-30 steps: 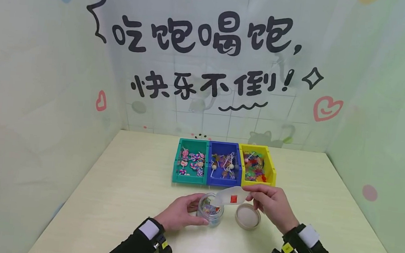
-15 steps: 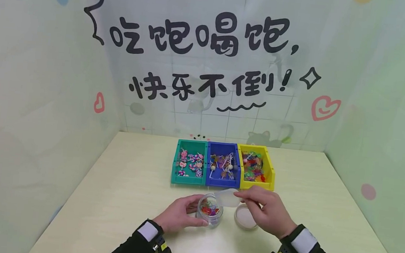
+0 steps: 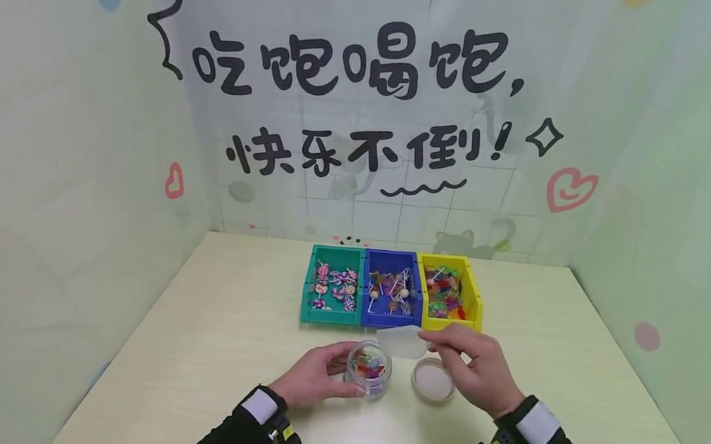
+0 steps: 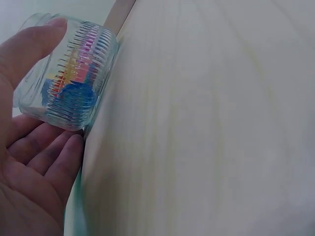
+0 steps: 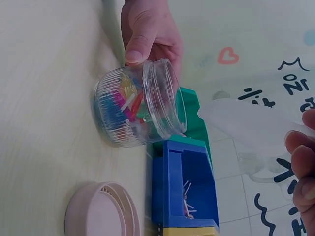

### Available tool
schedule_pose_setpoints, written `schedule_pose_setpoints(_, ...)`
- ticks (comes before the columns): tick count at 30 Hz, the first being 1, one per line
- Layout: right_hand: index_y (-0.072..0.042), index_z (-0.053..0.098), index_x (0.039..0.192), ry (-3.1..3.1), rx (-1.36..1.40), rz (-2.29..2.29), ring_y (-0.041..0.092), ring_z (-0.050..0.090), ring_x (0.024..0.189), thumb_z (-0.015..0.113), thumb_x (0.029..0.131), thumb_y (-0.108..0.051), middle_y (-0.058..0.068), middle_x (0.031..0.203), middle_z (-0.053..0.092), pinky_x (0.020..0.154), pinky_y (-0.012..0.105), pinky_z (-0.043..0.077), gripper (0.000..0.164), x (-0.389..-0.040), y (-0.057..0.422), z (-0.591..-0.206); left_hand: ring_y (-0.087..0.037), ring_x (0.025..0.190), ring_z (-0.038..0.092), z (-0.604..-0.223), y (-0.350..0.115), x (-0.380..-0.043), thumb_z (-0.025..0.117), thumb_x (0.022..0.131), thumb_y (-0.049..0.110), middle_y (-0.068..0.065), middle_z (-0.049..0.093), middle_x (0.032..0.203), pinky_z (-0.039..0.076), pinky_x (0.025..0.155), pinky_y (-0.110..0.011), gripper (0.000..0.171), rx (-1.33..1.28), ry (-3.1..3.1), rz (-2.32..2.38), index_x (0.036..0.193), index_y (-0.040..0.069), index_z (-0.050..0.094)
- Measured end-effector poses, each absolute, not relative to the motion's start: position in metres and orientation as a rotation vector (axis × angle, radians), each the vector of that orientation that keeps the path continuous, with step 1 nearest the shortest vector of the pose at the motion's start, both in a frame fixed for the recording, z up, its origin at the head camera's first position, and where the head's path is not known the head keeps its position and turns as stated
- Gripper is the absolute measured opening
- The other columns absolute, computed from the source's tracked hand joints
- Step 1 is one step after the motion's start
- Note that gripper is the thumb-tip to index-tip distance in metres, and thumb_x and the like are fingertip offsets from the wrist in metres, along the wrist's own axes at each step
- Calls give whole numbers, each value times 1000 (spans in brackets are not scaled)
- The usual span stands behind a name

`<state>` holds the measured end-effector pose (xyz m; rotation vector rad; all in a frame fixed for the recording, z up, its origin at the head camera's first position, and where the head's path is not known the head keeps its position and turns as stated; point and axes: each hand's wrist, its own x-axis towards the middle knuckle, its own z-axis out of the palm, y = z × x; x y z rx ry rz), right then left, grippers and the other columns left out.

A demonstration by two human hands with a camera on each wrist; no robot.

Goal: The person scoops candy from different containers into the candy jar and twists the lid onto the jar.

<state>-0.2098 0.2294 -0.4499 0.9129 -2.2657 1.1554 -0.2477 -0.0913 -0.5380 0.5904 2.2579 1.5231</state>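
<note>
Currently the jar [image 5: 163,98] stands on the table [image 3: 233,310], held between thumb and fingers of the left hand [image 3: 317,375]. Just above its rim, not touching, hangs the scoop [image 3: 402,342], pinched by the right hand [image 3: 476,366]. Table stretches wide to both sides. Beside the jar lies the lid [image 3: 433,381]; beyond, the green bin [image 3: 330,316], blue bin [image 3: 391,320] and yellow bin [image 3: 474,313] stand side by side, blocking the way toward the back wall [image 3: 268,207].

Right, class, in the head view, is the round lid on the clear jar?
No, the round lid lies on the table to the right of the clear jar, whose mouth is uncovered.
</note>
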Motion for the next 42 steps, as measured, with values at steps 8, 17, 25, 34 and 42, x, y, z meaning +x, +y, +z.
schedule_pose_setpoints(8,-8,84,121,-2323,610,1243,10,63,71,64,105,6,2,92,78,55,22,51,29,-218,238,-456,-36,143,64,-538,-92,-247,93,90,28,-10,69,150,51,124,-54,81,561,2261,1516,160,12,56)
schedule_pose_setpoints(17,-8,73,141,-2340,33,1567,12,65,77,56,116,-20,-6,101,76,63,21,56,33,-239,257,-460,-36,143,64,-539,-92,-248,94,90,26,-9,69,150,50,124,-53,81,548,2234,1548,160,14,56)
schedule_pose_setpoints(25,-13,67,150,-2315,-159,1621,27,71,84,55,116,-29,-9,106,76,65,23,60,40,-257,266,-467,-36,144,64,-540,-93,-248,93,91,26,-11,68,151,51,124,-51,81,555,2222,1550,161,12,55)
schedule_pose_setpoints(34,-11,59,156,-2382,-248,1585,25,74,87,52,117,-30,23,135,74,64,19,59,44,-268,267,-484,-35,144,64,-539,-92,-249,93,90,28,-8,69,150,50,124,-51,81,550,2230,1537,160,13,56)
schedule_pose_setpoints(42,-9,56,156,-2450,-297,1606,36,74,96,50,118,-30,20,139,73,62,21,57,44,-276,266,-502,-35,144,64,-542,-92,-249,93,90,29,-7,70,149,51,124,-51,81,542,2234,1532,160,13,56)
